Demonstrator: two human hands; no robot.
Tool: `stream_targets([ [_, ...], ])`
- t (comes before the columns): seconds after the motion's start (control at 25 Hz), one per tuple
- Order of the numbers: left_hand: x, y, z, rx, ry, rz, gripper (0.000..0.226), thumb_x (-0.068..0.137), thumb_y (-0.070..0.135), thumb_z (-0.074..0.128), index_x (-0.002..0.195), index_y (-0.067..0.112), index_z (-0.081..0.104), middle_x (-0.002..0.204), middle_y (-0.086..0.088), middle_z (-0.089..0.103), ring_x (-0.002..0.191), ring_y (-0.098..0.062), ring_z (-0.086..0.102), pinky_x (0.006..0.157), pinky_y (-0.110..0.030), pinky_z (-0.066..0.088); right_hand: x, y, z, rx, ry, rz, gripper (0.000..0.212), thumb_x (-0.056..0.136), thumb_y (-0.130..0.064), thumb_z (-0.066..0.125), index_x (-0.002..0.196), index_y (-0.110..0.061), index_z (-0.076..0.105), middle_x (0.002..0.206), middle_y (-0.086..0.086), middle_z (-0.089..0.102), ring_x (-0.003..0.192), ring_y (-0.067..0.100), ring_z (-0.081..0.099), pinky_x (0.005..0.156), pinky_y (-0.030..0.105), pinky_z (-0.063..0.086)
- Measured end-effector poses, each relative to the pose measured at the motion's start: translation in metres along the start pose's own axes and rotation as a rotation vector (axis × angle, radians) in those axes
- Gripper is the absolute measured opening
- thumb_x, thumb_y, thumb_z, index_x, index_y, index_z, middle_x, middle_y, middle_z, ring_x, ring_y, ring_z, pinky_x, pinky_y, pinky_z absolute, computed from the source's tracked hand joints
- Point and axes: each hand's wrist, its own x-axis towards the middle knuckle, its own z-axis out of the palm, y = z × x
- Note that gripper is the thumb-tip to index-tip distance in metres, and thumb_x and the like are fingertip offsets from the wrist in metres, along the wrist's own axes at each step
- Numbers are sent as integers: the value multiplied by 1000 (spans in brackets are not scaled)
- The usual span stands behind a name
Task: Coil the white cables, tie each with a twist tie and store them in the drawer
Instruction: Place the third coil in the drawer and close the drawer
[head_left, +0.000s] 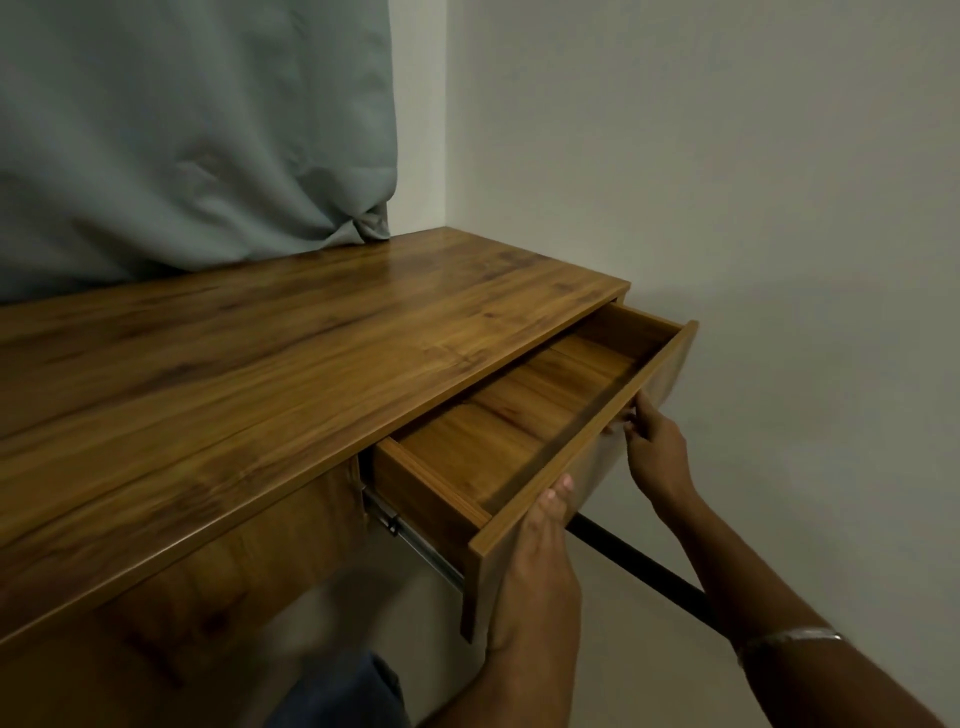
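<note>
Gripping the front panel of a shallow brown wooden drawer, a person stands at a long wood-grain bench set into the corner of a pale-walled room. The left hand is curled round the near end of the drawer front, its thumb lying over the top edge and its fingers hidden behind the panel. The right hand holds the far end of the same panel, fingertips pinching its upper edge and outer face. The drawer is pulled partway out from under the bench top, and the part of its floor in view is bare wood; its rear portion is hidden beneath the top. A silver metal slide rail runs along the drawer's near side, below the bench. A thin silver bangle circles the right wrist. The white cables and twist ties named in the task appear nowhere in this view, neither on the bench top nor in the visible part of the drawer. A grey-green fabric curtain hangs behind the bench, its hem bunched against the back edge of the top. A black metal bar slants beneath the drawer, partly hidden by the right forearm.
</note>
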Motion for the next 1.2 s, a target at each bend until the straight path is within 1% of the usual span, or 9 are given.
stream_targets([
  [0.12, 5, -14, 14, -4, -24, -97, 103, 102, 41, 50, 125, -37, -13, 134, -58, -30, 133, -64, -27, 119, -60, -11, 8, -12, 17, -24, -78, -14, 56, 105, 1, 39, 158, -16, 37, 145, 13, 58, 128, 33, 58, 91, 31, 47],
  [0.32, 11, -40, 40, 24, -51, -285, 91, 98, 41, 59, 149, -16, 10, 156, -45, -13, 145, -56, -21, 120, -60, -9, 8, -35, 59, -59, -201, -86, 51, 103, 0, 41, 151, -16, 45, 141, 12, 61, 122, 29, 61, 91, 32, 50],
  [0.44, 16, -60, 50, -18, -36, -348, 81, 101, 42, 50, 153, -10, 17, 160, -38, -10, 150, -49, -18, 124, -56, -5, 8, -50, 82, -40, -242, -100, 50, 102, 1, 41, 148, -18, 46, 137, 7, 62, 117, 24, 62, 86, 31, 49],
  [0.6, 21, -85, 60, -55, -15, -401, 73, 103, 37, 43, 154, -9, 17, 163, -34, -10, 153, -44, -16, 126, -53, -1, 15, -69, 106, -17, -257, -86, 43, 100, 2, 42, 139, -14, 50, 123, -1, 61, 104, 19, 61, 80, 30, 49],
  [0.72, 21, -95, 71, -81, -5, -411, 73, 105, 35, 39, 155, -10, 12, 163, -33, -14, 153, -42, -17, 126, -52, -4, 23, -75, 123, -10, -219, -72, 30, 99, 1, 43, 124, -8, 54, 114, 6, 66, 100, 26, 65, 75, 32, 50],
  [0.84, 22, -94, 74, -88, -8, -408, 72, 104, 38, 39, 154, -8, 17, 162, -33, -13, 153, -43, -17, 125, -53, -4, 25, -73, 130, -8, -174, -77, 27, 99, 1, 43, 122, -6, 55, 115, 14, 67, 101, 30, 65, 81, 40, 52],
  [1.0, 18, -97, 67, -205, 26, -406, 73, 103, 40, 42, 155, -5, 19, 165, -30, -9, 155, -40, -14, 126, -50, -3, 18, -67, 131, 43, -185, -98, 34, 107, -10, 41, 140, -9, 47, 131, 13, 64, 113, 28, 63, 87, 34, 47],
  [1.12, 5, -116, 53, -444, 256, -390, 74, 103, 40, 43, 158, -1, 17, 168, -20, 9, 157, -30, 5, 127, -44, 5, 12, -76, 142, 81, 85, -201, 45, 111, -25, 36, 155, -16, 38, 155, 6, 51, 140, 27, 51, 107, 37, 46],
  [1.2, -13, -138, 43, -504, 454, -444, 71, 101, 44, 44, 157, 4, 27, 165, -15, 26, 154, -27, 24, 125, -43, 22, 6, -103, 150, 160, 193, -352, 49, 111, -27, 37, 158, -17, 37, 165, 1, 38, 153, 15, 34, 121, 34, 32],
])
